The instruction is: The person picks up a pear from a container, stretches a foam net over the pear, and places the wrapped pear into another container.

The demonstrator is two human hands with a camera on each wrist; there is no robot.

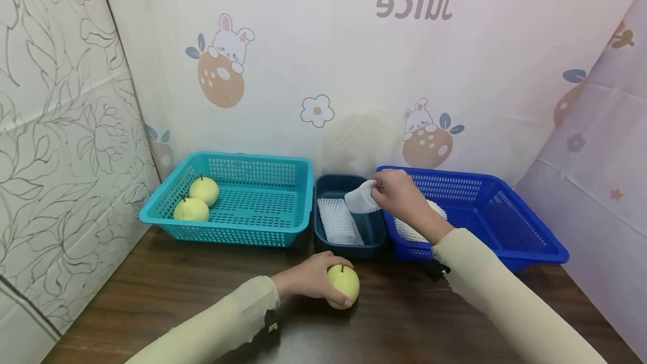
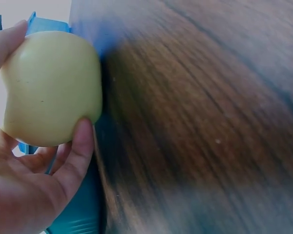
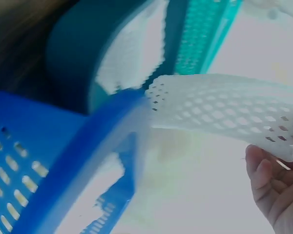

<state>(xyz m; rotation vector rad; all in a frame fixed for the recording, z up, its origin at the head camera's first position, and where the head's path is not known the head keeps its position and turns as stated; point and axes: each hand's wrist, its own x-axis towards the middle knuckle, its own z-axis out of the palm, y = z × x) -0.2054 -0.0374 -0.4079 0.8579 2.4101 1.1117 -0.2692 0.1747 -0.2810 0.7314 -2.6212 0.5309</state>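
My left hand [image 1: 312, 277] grips a pale yellow-green pear [image 1: 346, 283] by its sides, low over the table. In the left wrist view the thumb and fingers wrap the pear [image 2: 53, 87]. Over the right side of a small dark teal bin [image 1: 376, 228], my right hand [image 1: 404, 198] pinches one end of a white foam net sleeve [image 1: 361, 199]. The right wrist view shows that sleeve [image 3: 210, 102] stretching out from the fingertips, with nothing visible inside it. More white foam net sleeves [image 1: 335, 221] lie in the bin.
A turquoise basket [image 1: 227, 233] at the left holds two pears [image 1: 204, 190]. The blue basket [image 1: 525, 249] at the right contains a white net-wrapped item [image 1: 408, 231], partly behind my right forearm. Dark wooden table [image 1: 167, 280] runs along the front; a printed curtain [image 1: 283, 44] hangs behind.
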